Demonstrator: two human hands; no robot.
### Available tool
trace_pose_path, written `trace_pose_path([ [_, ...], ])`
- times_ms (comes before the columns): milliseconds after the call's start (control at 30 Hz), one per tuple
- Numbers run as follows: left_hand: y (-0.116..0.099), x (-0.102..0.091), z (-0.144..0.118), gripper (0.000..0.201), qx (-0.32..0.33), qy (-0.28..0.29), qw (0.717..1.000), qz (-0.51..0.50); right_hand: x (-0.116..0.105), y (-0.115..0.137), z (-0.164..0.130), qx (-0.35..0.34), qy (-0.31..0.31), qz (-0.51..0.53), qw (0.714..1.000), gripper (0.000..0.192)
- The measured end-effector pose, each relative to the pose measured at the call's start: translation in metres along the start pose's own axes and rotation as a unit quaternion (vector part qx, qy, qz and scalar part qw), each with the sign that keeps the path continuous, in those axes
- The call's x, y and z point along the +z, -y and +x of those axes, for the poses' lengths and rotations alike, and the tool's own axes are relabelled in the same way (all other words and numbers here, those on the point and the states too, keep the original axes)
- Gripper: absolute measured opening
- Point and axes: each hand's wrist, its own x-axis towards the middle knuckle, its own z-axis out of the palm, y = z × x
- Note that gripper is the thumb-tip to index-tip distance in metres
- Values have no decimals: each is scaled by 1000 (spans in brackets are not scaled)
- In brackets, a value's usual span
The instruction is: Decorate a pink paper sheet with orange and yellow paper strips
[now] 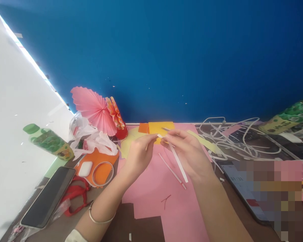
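A white paper strip [178, 162] slants down from my fingers over the pink paper [151, 198]. My left hand [142, 152] is closed in a pinch at the strip's upper end, which looks folded into a small white piece. My right hand [188, 153] is closed on the strip close beside the left fingertips. A thin, dark pointed tip [165, 129] shows above the right fingers; I cannot tell what it belongs to. Below the hands, a second narrow strip [172, 170] with a red end and a dark red twisted thread [166, 200] lie on the pink paper.
Left are a pink pleated paper fan [96, 109], a green bottle [49, 143], a phone [49, 198], a white earphone case [85, 168] and red ribbon [77, 196]. Right are tangled white cables [244, 141] and a tablet-like screen [236, 183]. A blue panel [166, 60] stands behind.
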Motion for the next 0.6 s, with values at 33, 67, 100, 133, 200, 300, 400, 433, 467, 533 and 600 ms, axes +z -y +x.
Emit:
trace_pose_path([
  [33, 1, 0, 0, 23, 2, -2, 1000, 1, 0, 0, 0, -1, -1, 1, 1000, 20],
  [67, 1, 1, 0, 23, 3, -4, 1000, 1, 0, 1, 0, -1, -3, 3, 1000, 20],
  [100, 2, 1, -1, 24, 3, -5, 1000, 1, 0, 1, 0, -1, -6, 3, 1000, 20],
  [133, 2, 1, -1, 24, 2, -6, 1000, 0, 0, 1, 0, -1, -10, 4, 1000, 20],
  [200, 3, 1, -1, 25, 2, -7, 1000, 5, 0, 2, 0, 1, -15, 5, 1000, 19],
  [300, 6, 2, -2, 26, 5, -7, 1000, 20, 0, 3, -1, 1, -14, 9, 1000, 18],
  [400, 9, 3, -2, 26, 1, -1, 1000, 20, -1, 3, -1, -4, -16, 9, 1000, 18],
  [433, 9, 3, -2, 26, -2, 3, 1000, 19, -2, 3, 0, -6, -19, 7, 1000, 18],
  [467, 9, 3, -2, 26, -5, 5, 1000, 20, -2, 3, 0, -9, -23, 2, 1000, 18],
  [533, 9, 2, -2, 27, -11, 8, 1000, 25, -3, 4, 0, -12, -28, -6, 1000, 19],
  [600, 9, 2, -2, 27, -17, 12, 999, 31, -3, 4, 0, -12, -31, -9, 999, 19],
])
